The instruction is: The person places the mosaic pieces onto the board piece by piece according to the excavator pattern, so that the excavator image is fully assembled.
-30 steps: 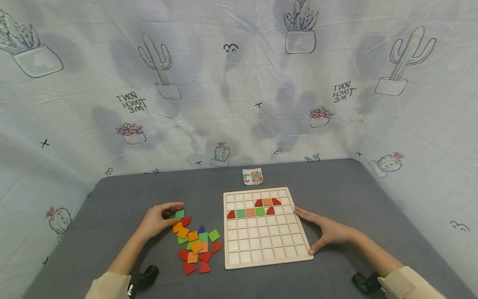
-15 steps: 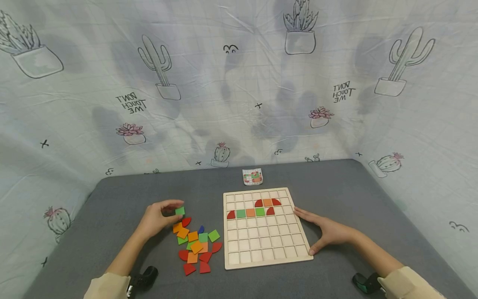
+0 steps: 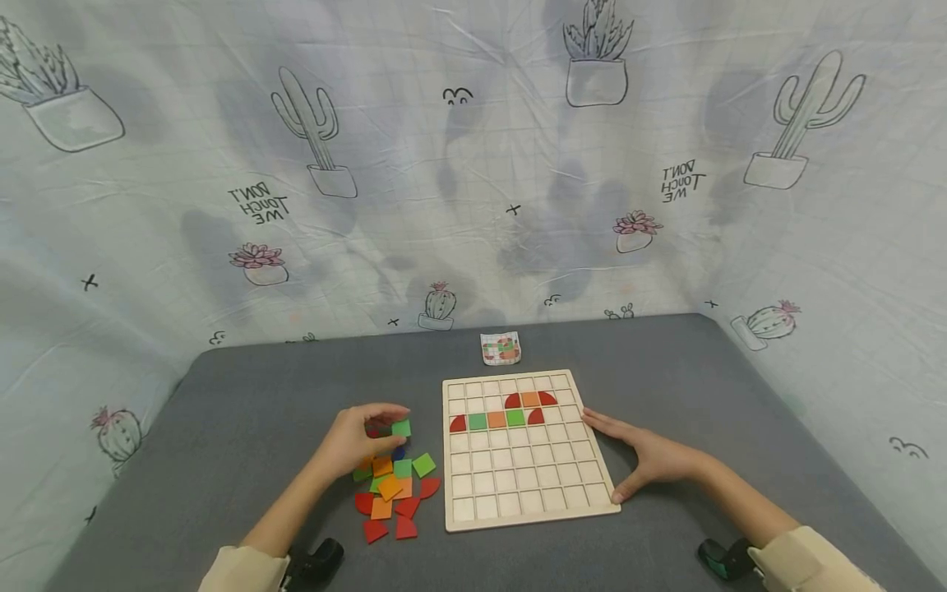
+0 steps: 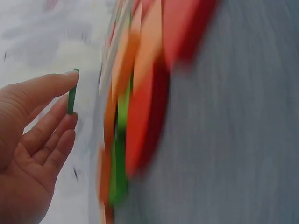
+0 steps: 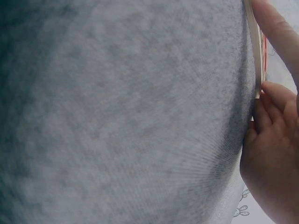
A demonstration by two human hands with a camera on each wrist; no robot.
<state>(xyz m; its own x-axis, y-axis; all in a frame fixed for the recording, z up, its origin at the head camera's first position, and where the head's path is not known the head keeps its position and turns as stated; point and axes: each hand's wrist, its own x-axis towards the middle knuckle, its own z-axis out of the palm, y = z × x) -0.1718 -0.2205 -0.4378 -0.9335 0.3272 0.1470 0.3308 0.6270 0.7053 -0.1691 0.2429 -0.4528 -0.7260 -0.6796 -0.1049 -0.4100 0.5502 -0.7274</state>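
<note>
My left hand (image 3: 353,441) pinches a green square tile (image 3: 401,427) between thumb and fingertips, above the far end of the tile pile. In the left wrist view the same tile (image 4: 72,95) appears edge-on, clear of the table. My right hand (image 3: 654,458) lies at the right side of a wooden grid board (image 3: 518,493), its spread fingers and thumb touching the frame. Red quarter-round, orange and green pieces fill some cells in two upper rows, among them an orange square (image 3: 496,419). Part of the pile is hidden under my left hand.
Left of the board lie loose pieces, including an orange square (image 3: 390,488), a red quarter-round (image 3: 406,528) and a green square (image 3: 424,465). Behind the board is a small pattern card (image 3: 501,349). A printed cloth (image 3: 510,164) hangs around the grey table (image 3: 629,362).
My left hand lifted the green square tile at the pile's far left end and carried it right, toward the board. My right hand stays at the board's edge.
</note>
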